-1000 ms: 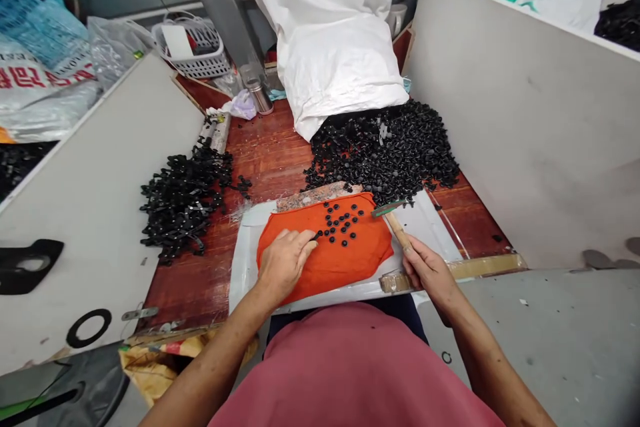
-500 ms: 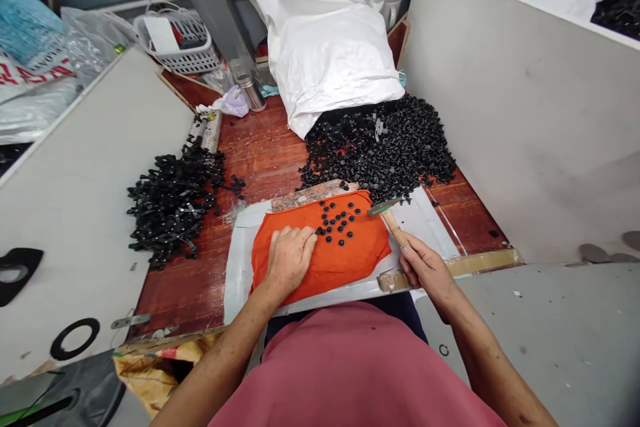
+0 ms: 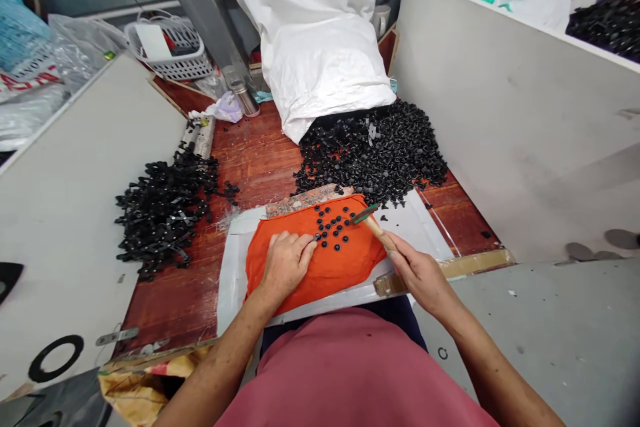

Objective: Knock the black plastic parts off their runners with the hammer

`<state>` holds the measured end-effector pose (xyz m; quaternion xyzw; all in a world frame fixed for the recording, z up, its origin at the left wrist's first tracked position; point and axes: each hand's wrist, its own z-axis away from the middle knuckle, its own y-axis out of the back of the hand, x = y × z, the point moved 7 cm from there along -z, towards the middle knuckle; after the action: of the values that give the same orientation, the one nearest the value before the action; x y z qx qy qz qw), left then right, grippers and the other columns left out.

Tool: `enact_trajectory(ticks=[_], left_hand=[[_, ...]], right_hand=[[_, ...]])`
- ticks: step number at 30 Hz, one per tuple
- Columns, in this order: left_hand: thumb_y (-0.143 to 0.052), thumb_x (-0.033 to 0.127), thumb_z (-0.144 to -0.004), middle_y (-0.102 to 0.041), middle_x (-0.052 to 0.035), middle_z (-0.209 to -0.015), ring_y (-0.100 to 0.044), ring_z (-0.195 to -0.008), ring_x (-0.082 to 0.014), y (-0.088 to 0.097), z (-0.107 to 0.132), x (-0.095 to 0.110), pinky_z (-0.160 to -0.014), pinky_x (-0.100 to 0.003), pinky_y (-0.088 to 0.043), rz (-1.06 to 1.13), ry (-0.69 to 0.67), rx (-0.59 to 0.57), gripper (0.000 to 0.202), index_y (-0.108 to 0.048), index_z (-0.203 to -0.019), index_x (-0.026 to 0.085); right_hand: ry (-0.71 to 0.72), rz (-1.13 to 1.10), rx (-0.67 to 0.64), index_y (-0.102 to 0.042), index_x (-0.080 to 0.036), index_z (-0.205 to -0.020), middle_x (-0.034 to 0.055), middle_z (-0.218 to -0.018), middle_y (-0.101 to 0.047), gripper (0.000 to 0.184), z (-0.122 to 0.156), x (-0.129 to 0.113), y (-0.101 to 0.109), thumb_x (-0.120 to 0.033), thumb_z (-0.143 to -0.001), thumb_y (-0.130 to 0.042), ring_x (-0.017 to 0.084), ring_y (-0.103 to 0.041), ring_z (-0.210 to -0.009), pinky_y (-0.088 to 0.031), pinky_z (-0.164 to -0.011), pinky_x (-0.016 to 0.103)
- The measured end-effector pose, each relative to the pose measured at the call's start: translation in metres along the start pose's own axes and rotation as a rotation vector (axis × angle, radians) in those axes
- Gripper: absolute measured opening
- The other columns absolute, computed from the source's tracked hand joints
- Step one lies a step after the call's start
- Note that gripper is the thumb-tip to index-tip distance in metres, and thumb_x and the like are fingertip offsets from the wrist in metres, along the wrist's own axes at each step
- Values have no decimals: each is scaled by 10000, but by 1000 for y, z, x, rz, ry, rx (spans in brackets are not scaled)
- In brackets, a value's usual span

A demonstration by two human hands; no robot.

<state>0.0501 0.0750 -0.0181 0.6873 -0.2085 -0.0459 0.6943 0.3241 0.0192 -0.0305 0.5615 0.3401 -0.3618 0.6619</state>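
Left hand (image 3: 286, 265): lies knuckles-up on the orange cloth (image 3: 330, 270), grip loosely curled, fingertips (image 3: 311, 245) touching one piece at the near-left edge of the small black round parts (image 3: 334, 228); whether that piece is pinched cannot be told. Right hand (image 3: 419, 273): grip closed around the near end of the wooden-handled tool (image 3: 375, 229), whose dark greenish head lies at the right edge of the same cluster. The cluster sits on the far half of the cloth, which is spread on a white sheet (image 3: 231, 283) on the reddish wooden tabletop (image 3: 260, 153). Far right of the cloth: large heap of black studs (image 3: 373, 150), spilling from the mouth of a white sack (image 3: 320, 33). Left: heap of black strips (image 3: 163, 203). Far left: white basket (image 3: 170, 47) and metal flask (image 3: 245, 97). White panels flank the tabletop, left (image 3: 65, 200) and right (image 3: 500, 120); a black ring (image 3: 55, 358) lies on the left one. Writing: red characters on a bag (image 3: 25, 77) at the far left, cut off and unreadable.
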Motion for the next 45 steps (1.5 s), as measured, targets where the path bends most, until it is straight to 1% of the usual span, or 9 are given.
enact_trajectory(ticks=[2,10,13,18,21,25,30,38,45], left_hand=[[-458,362,-1044,-761,-75,-899,-625,-855,-244,0,-3,-1,-804,-371,-371,29,-1,-27,321,-742,-986,223],[-488,353,-1035,-765,-70,-904,-640,-842,-228,-1,-6,-2,-797,-365,-377,130,18,-49,302,-755,-987,218],[-502,354,-1031,-762,-74,-891,-636,-847,-238,-2,-4,-2,-807,-380,-362,116,26,-43,297,-759,-970,217],[-505,363,-1031,-757,-68,-855,-628,-844,-241,-3,-2,-1,-824,-395,-343,87,31,-18,299,-763,-959,229],[-508,365,-1029,-762,-75,-873,-621,-856,-246,-4,0,-1,-845,-405,-341,56,25,10,298,-763,-965,226],[-505,365,-1031,-760,-74,-861,-618,-850,-241,-6,1,0,-844,-400,-339,59,13,32,298,-762,-970,227],[-497,366,-1034,-751,-72,-835,-615,-839,-240,-5,1,0,-826,-392,-336,54,16,39,319,-746,-900,217],[-456,364,-1031,-724,-26,-799,-631,-808,-212,-4,-4,-16,-800,-348,-362,333,103,-16,320,-681,-854,223],[-437,372,-1029,-729,-17,-820,-625,-816,-205,6,2,-12,-826,-345,-354,357,110,-29,326,-670,-855,225]], right_hand=[[111,163,-61,-487,-327,-1555,74,-1242,-734,509,0,-22,-7,-410,-1055,-431,249,-712,-1035,-551,-876,355],[327,420,-61,-347,-333,-1624,68,-1092,-765,571,-9,-66,-42,-270,-1060,-411,226,-727,-893,-571,-797,323],[317,548,-103,-359,-324,-1620,66,-976,-761,584,-10,-64,-51,-234,-1047,-426,221,-716,-785,-561,-708,304],[346,502,-30,-317,-321,-1636,88,-1066,-753,556,-6,-67,-46,-278,-1084,-366,230,-720,-858,-564,-757,323],[309,610,-55,-371,-322,-1615,70,-931,-748,545,-6,-61,-48,-266,-1073,-379,226,-706,-735,-552,-670,312],[332,558,-39,-310,-308,-1642,74,-955,-749,573,-5,-60,-47,-262,-1075,-377,220,-709,-809,-565,-743,307],[284,642,-75,-394,-300,-1607,65,-916,-762,567,-9,-58,-51,-238,-1046,-435,214,-713,-719,-559,-662,289],[220,196,-14,-410,-311,-1593,39,-1394,-681,512,-7,-60,-26,-297,-1082,-390,205,-718,-1127,-569,-946,313],[53,118,17,-475,-286,-1560,4,-975,-805,503,5,-21,-21,-346,-1065,-417,176,-725,-662,-581,-651,280]])
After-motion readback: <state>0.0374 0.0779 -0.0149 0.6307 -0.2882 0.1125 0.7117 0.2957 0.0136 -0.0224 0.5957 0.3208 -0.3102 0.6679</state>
